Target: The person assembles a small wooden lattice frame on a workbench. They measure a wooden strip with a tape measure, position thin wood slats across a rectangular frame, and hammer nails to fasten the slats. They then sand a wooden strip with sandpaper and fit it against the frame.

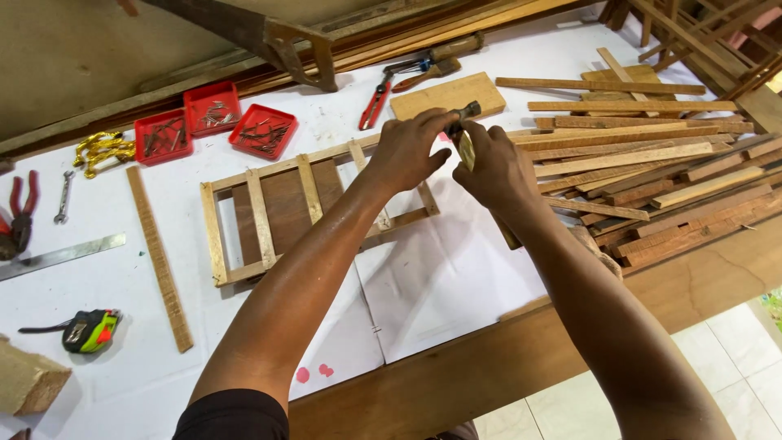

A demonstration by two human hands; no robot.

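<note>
Wood dominates the bench: a slatted wooden frame [314, 208] lies flat on the white sheet [440, 277] covering the worktop, and both hands work just above its right end.

Hand positions
- The left hand [405, 152] is curled, with thumb and fingers pressed together toward a small dark tool [462, 112]. Whether they close on the tool itself or on something smaller cannot be told.
- The right hand [495, 167] is closed around a narrow wooden strip [466, 151], which stands nearly upright between the two hands. The dark tool sits at the top end of this strip.

Surrounding items
- Three red square trays [262, 130] of small metal fasteners stand in a row at the far left of the frame, touching or nearly touching one another.
- A cluster of yellow metal hooks [102, 149] lies just left of the trays.
- Red-handled pliers [375, 102] rest beyond the frame, next to a flat wooden block [448, 95].
- A stack of loose wooden slats [652, 175] occupies the right side of the bench.
- A long single lath [160, 257] lies left of the frame, roughly parallel to its short side.
- A green and orange tape measure [91, 329] sits near the front left edge, with a steel ruler [61, 255] further back.
- A small spanner [63, 198] and a second pair of red-handled pliers [20, 212] lie at the far left.
- A handsaw [261, 37] leans along the back edge.
</note>
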